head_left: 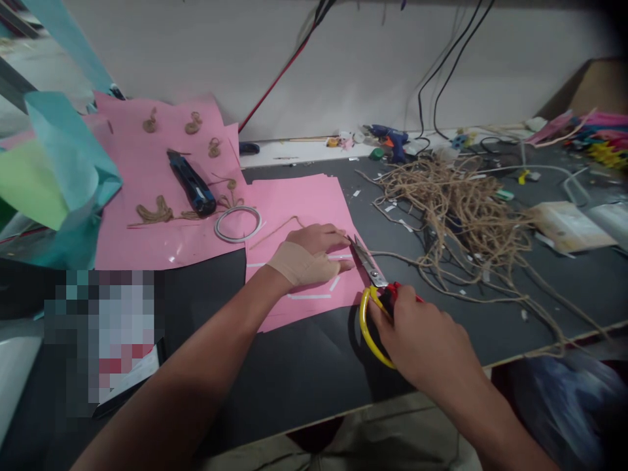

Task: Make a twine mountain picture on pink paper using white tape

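My left hand [311, 255], a beige bandage [297, 263] around its palm and wrist, lies over pink paper [299, 196]. Its fingers point right, with thumb and forefinger apart. A thin piece of twine [275, 234] disappears behind this hand; whether the fingers touch it is hidden. My right hand [424, 333] is closed on scissors [370, 265] with yellow and red handles. The blades stand slightly apart, tips close to my left fingertips. From the right, a twine strand [397, 256] reaches the blades. White strips [309, 296] sit on the paper beneath my left hand.
A tangled twine heap [451, 209] spreads to the right. At left, another pink sheet [122, 170] bears small twine coils, a utility knife [193, 186] and a silver ring [238, 224]. A blue glue gun [392, 140] lies against the wall. A pale block [572, 226] stands far right.
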Motion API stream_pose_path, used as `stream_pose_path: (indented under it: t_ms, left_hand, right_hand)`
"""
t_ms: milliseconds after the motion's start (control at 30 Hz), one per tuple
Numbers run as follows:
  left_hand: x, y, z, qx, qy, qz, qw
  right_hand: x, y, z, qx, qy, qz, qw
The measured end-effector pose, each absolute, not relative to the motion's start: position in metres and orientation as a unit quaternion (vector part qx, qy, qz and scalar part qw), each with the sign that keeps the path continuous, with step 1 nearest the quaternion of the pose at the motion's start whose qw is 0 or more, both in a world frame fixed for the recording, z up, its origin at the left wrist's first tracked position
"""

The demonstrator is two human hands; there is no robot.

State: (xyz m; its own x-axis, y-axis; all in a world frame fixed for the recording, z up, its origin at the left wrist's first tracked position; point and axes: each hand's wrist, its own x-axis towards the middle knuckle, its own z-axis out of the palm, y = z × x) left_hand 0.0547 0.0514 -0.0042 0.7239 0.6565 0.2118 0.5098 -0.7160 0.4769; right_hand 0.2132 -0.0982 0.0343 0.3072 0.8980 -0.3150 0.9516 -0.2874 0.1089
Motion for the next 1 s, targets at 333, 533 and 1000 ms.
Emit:
stream_pose_path:
  t_ms: [333,533,1000]
  left_hand:
    - [0.0544,0.0516,-0.0048,0.909,0.314,0.189,0.199]
    - [0.0546,0.0512,-0.0041,0.911,0.322,0.169,0.194]
    - [0.0554,0.0483,0.0048,0.914,0.332,0.139,0.186]
  right_hand:
    - [0.2153,-0.0998,0.0323,0.783,0.602,-0.069,0.137]
    - [0.2132,-0.0981,0.0369,0.785,0.596,-0.089,0.147]
    - [0.22,-0.0951,0.0417,0.8,0.565,-0.148,0.141]
